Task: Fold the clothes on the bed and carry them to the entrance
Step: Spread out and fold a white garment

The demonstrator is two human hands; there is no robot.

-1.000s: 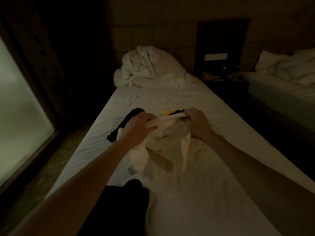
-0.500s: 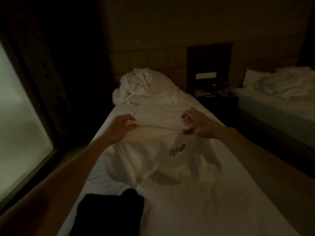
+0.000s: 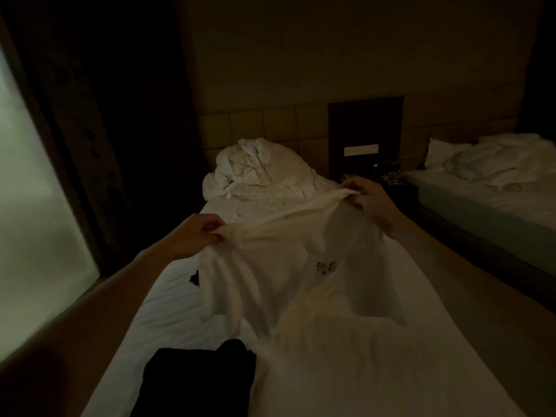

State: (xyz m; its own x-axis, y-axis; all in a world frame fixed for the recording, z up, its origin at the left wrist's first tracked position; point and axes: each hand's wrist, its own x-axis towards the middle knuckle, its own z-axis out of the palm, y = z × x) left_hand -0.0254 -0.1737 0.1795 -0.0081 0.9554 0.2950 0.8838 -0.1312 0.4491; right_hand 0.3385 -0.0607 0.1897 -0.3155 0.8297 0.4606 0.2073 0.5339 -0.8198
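A white T-shirt (image 3: 270, 266) with a small dark print on its chest hangs spread above the bed (image 3: 180, 320). My left hand (image 3: 198, 236) pinches one top corner and my right hand (image 3: 370, 203) grips the other, held higher and farther out. Its lower part drapes down onto the sheet. A folded black garment (image 3: 195, 380) lies on the near end of the bed, below the shirt. A sliver of another dark garment (image 3: 195, 278) peeks out from behind the shirt's left edge; whatever else lies under the shirt is hidden.
A crumpled white duvet (image 3: 258, 173) is heaped at the head of the bed. A dark nightstand (image 3: 382, 173) with small items separates it from a second bed (image 3: 496, 200) on the right. A bright frosted window (image 3: 33, 236) fills the left side. The room is dim.
Both hands lifted the white shirt off the pile and pulled apart, spreading it wide; the right hand rose higher. The view tilted up.
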